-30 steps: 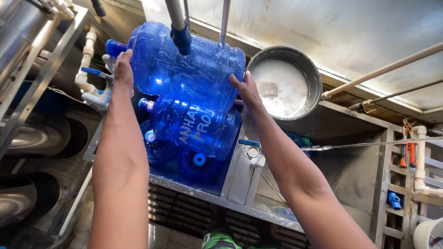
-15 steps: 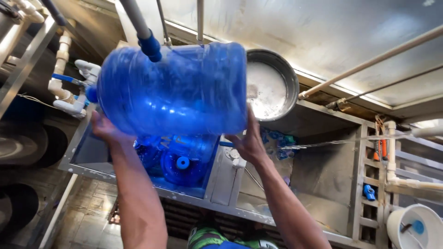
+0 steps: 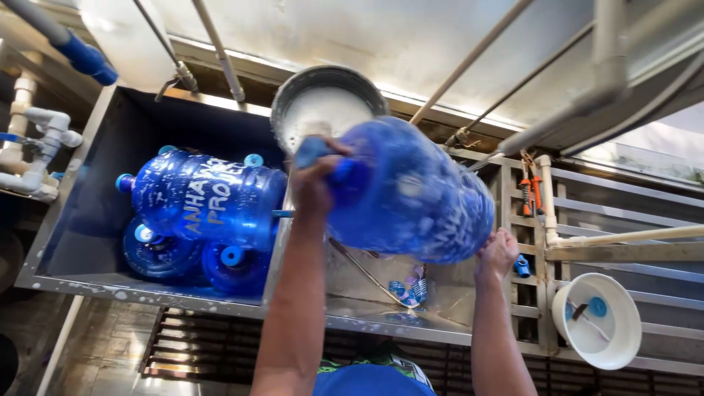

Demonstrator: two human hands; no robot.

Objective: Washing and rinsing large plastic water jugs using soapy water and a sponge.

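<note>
I hold a large blue water jug (image 3: pixel 414 194) on its side, in the air over the right steel basin (image 3: pixel 447 293). My left hand (image 3: pixel 315 180) grips its neck end by the blue cap. My right hand (image 3: pixel 497 254) supports its base from below. The jug is blurred and wet with suds. Several more blue jugs (image 3: pixel 209 198) lie stacked in the left steel basin (image 3: pixel 73 242), caps pointing outward.
A round metal bowl (image 3: pixel 326 103) of soapy water stands behind the basins. Brushes (image 3: pixel 411 290) lie in the right basin. A white bowl (image 3: pixel 598 319) with a blue cap sits at the right. Pipes (image 3: pixel 44 139) and a valve run on the left, rods overhead.
The jug has swung from over the left basin to over the right one. My left hand now grips its neck, and the view has shifted right.
</note>
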